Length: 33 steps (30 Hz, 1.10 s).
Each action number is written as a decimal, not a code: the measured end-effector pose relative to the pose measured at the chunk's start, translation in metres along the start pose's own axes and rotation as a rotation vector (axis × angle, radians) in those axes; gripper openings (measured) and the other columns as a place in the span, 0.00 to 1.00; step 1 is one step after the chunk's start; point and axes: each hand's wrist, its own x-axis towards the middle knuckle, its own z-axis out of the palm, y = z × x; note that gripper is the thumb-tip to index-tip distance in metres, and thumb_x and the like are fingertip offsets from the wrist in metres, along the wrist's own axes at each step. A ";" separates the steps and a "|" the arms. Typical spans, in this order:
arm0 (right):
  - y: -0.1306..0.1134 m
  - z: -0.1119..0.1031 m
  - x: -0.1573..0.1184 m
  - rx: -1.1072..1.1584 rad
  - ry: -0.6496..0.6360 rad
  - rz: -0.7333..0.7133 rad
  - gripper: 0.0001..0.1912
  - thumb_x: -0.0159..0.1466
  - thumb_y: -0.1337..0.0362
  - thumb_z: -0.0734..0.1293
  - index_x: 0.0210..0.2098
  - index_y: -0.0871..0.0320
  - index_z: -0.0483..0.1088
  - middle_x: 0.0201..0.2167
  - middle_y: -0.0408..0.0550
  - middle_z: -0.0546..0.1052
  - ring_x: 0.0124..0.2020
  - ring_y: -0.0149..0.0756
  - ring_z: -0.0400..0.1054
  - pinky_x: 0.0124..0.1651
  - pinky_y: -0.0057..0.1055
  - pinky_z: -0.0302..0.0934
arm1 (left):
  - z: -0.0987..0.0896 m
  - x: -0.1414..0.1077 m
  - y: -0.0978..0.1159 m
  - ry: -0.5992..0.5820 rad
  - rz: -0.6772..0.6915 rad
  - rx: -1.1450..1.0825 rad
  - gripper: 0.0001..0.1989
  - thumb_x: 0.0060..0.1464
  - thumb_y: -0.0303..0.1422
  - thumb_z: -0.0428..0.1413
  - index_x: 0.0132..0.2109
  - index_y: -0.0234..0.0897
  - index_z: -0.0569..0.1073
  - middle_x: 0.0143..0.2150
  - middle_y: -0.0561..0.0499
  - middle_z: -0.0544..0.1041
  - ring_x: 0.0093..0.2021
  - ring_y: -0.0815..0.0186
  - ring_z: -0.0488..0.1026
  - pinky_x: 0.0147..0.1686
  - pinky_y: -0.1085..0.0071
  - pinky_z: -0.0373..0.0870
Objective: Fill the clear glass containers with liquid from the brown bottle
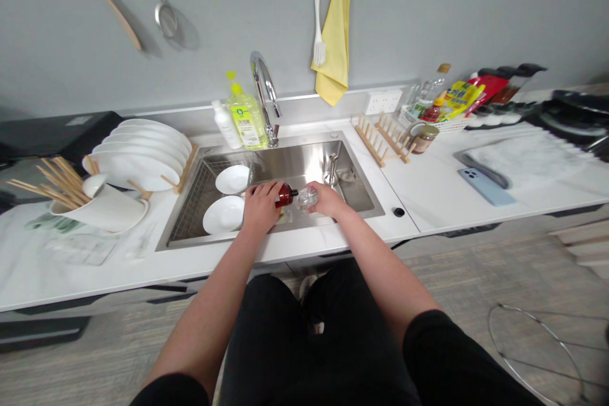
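Over the front part of the steel sink [295, 152], my left hand [262, 204] is wrapped round a brown bottle [285, 195], which lies tilted with its dark neck pointing right. My right hand [328, 199] holds a small clear glass or plastic vessel [307, 197] right beside the bottle's neck. Whether the two touch is too small to tell. Two white bowls sit left of my left hand, one toward the back [233, 179] and one toward the front [223, 215], at the sink's rack side.
Behind the sink stand a faucet [261, 79], a yellow-green soap bottle [248, 120] and a white bottle [226, 125]. Plates [137, 152] and a chopstick holder [107, 208] are at left. To the right are a wooden rack [380, 139], a jar [425, 139] and a phone [485, 187].
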 end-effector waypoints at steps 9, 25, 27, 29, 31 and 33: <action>-0.001 0.000 0.000 -0.020 0.004 0.012 0.41 0.44 0.70 0.87 0.57 0.52 0.78 0.52 0.46 0.85 0.51 0.47 0.79 0.58 0.39 0.70 | -0.001 0.000 0.001 0.005 0.000 0.002 0.35 0.62 0.29 0.62 0.75 0.45 0.75 0.71 0.39 0.81 0.69 0.42 0.76 0.70 0.43 0.64; -0.002 -0.001 -0.001 -0.005 0.003 0.007 0.40 0.45 0.70 0.87 0.57 0.51 0.78 0.52 0.46 0.85 0.51 0.48 0.80 0.58 0.42 0.72 | -0.001 0.000 0.000 0.008 0.015 0.012 0.34 0.61 0.28 0.63 0.74 0.44 0.75 0.71 0.39 0.81 0.69 0.42 0.77 0.69 0.43 0.65; -0.003 -0.002 -0.002 -0.005 0.002 0.009 0.41 0.46 0.70 0.87 0.57 0.51 0.78 0.52 0.47 0.85 0.51 0.48 0.80 0.59 0.41 0.71 | -0.001 0.000 0.000 0.012 0.018 0.013 0.35 0.61 0.29 0.63 0.74 0.44 0.75 0.71 0.39 0.81 0.69 0.42 0.77 0.69 0.43 0.65; -0.004 -0.002 -0.002 -0.009 0.000 0.012 0.41 0.45 0.70 0.88 0.58 0.52 0.78 0.52 0.47 0.85 0.51 0.47 0.80 0.59 0.41 0.71 | 0.000 0.000 0.000 0.014 0.017 0.019 0.34 0.62 0.29 0.63 0.74 0.44 0.75 0.71 0.39 0.81 0.68 0.42 0.77 0.69 0.43 0.65; -0.004 -0.002 -0.002 -0.009 -0.002 0.013 0.41 0.45 0.70 0.88 0.57 0.53 0.78 0.51 0.47 0.85 0.51 0.47 0.80 0.58 0.40 0.71 | 0.000 0.000 0.000 0.016 0.015 0.027 0.34 0.62 0.29 0.63 0.74 0.44 0.75 0.71 0.39 0.81 0.68 0.42 0.77 0.69 0.44 0.65; -0.004 -0.002 -0.002 -0.005 0.000 0.011 0.40 0.45 0.70 0.88 0.56 0.53 0.78 0.51 0.46 0.86 0.50 0.46 0.80 0.57 0.38 0.70 | 0.001 0.000 0.000 0.020 0.015 0.032 0.33 0.62 0.28 0.63 0.74 0.43 0.76 0.71 0.40 0.81 0.68 0.43 0.77 0.69 0.44 0.65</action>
